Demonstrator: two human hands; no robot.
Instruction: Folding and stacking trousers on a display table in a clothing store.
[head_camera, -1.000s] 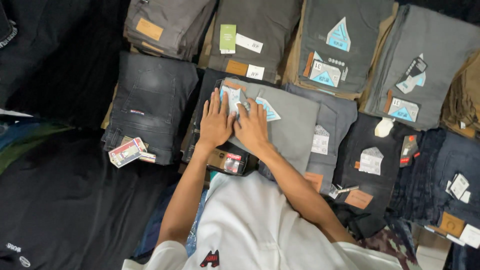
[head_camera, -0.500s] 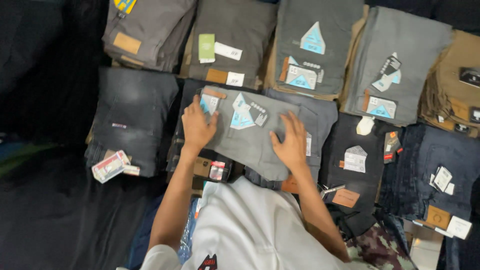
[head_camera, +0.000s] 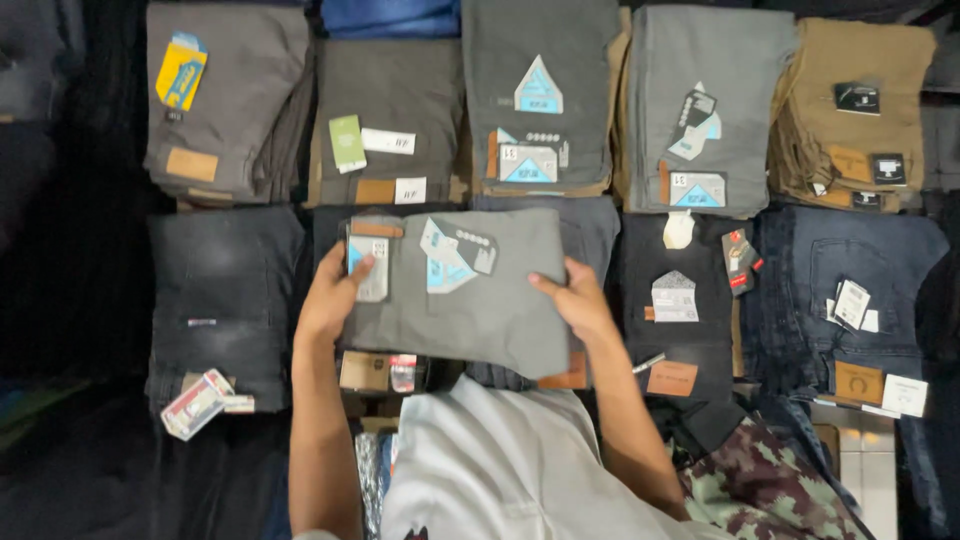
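Folded grey trousers (head_camera: 470, 300) held flat between both hands, lifted a little above the display of stacked trousers, roughly at the middle of the front row. Left hand (head_camera: 335, 300) clamped on the left edge, thumb on top beside a small blue-and-white tag (head_camera: 368, 268), fingers curled out of sight beneath the fabric. Right hand (head_camera: 580, 300) closed on the right edge, thumb lying across the top, remaining fingers tucked under. So gripped at both short sides, with the whole body of the garment stretched between the two hands and its triangular paper labels (head_camera: 455, 255) facing up near the top edge.

Underneath and behind, partly covered: a dark stack with a brown leather patch (head_camera: 372, 372) peeking out below the lower edge. To the left, just beside the left hand, a black faded pair of jeans (head_camera: 225, 300) with a red-and-white tag (head_camera: 195, 403) at its bottom. To the right, near the right hand, a black pair (head_camera: 685, 300) with a white house-shaped tag, then dark blue jeans (head_camera: 850, 290). Back row, left to right: taupe stack (head_camera: 230, 100), olive-brown stack (head_camera: 390, 110), dark grey stack (head_camera: 540, 90), mid-grey stack (head_camera: 710, 100), tan stack (head_camera: 850, 110). White shirt (head_camera: 500, 470) in the foreground, camouflage fabric (head_camera: 760, 490) at lower right
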